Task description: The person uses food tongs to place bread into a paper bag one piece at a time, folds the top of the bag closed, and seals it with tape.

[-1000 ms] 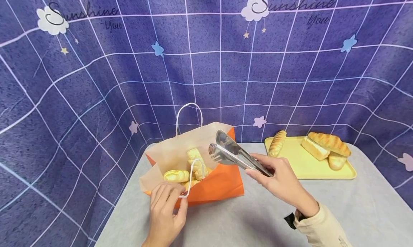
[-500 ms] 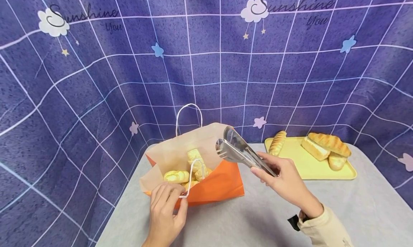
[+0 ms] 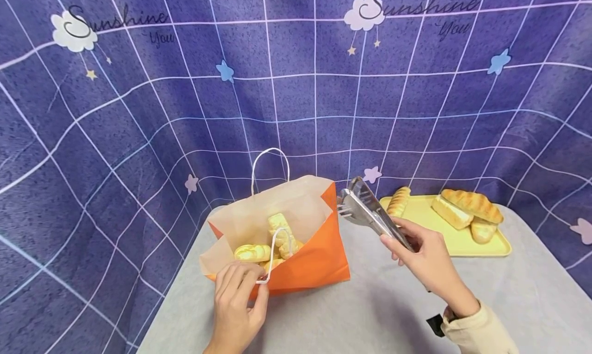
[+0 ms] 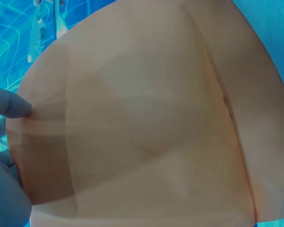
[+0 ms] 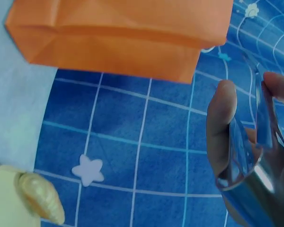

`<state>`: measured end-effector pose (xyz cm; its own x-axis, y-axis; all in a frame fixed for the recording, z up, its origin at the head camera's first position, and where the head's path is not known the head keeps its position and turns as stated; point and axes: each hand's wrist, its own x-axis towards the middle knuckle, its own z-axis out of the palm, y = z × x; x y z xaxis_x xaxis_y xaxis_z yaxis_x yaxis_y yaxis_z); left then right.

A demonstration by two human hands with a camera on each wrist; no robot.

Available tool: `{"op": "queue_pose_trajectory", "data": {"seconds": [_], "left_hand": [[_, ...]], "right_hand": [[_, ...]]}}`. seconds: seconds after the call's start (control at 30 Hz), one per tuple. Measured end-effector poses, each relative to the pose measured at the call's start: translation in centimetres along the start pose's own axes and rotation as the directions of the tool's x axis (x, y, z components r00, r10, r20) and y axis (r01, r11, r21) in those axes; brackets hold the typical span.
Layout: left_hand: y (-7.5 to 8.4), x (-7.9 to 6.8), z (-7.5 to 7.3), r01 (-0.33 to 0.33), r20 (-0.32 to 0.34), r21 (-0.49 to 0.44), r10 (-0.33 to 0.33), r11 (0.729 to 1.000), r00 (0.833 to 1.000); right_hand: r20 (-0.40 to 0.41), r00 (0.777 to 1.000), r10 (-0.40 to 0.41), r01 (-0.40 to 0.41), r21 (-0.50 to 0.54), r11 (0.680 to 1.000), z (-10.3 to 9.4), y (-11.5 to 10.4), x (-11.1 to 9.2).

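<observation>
Purple cloth (image 3: 296,97) is hung behind a table (image 3: 324,323); rolls (image 3: 252,253) are held in a bag (image 3: 319,264), its rim pinched between thumb and fingers of the left hand (image 3: 240,302); tongs (image 3: 370,219) are gripped nearby in curled fingers of the right hand (image 3: 430,256); loaves (image 3: 473,205) are laid on a tray (image 3: 425,236).

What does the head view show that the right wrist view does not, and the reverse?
Only the head view: the left hand, the breads inside the orange bag, the piled breads on the tray.

Only the right wrist view: no extra object, just the tongs' curved back end, hidden in the head view.

Both: right hand, tongs, bag, tray, the lone bread, table, patterned curtain.
</observation>
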<state>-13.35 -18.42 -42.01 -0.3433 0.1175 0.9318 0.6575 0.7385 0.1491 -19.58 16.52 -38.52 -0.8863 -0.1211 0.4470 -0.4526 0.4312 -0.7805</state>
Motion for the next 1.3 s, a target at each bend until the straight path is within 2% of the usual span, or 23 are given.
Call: {"op": "queue_pose_trajectory", "data": {"seconds": [0.13, 0.33, 0.57, 0.97, 1.3], "left_hand": [[0.0, 0.0, 0.0, -0.002, -0.005, 0.0, 0.002, 1.0, 1.0], [0.0, -0.1, 0.0, 0.002, -0.003, 0.002, -0.002, 1.0, 1.0], [-0.1, -0.1, 0.1, 0.004, -0.006, 0.001, -0.004, 1.0, 1.0], [-0.1, -0.3, 0.1, 0.022, 0.002, 0.006, -0.022, 1.0, 1.0], [-0.2, -0.3, 0.0, 0.024, 0.002, 0.006, -0.024, 1.0, 1.0]], "right_hand": [[-0.073, 0.996, 0.043, -0.046, -0.046, 0.998, -0.5, 1.8, 0.0], [-0.179, 0.978, 0.103, -0.125, -0.119, 0.985, -1.3, 3.8, -0.6], [-0.245, 0.96, 0.139, -0.179, -0.147, 0.973, -2.3, 5.1, -1.6], [-0.218, 0.963, 0.156, -0.218, -0.296, 0.93, -2.8, 7.7, -2.1], [-0.169, 0.949, 0.267, -0.312, -0.365, 0.877, -2.4, 9.9, -1.4]]}}
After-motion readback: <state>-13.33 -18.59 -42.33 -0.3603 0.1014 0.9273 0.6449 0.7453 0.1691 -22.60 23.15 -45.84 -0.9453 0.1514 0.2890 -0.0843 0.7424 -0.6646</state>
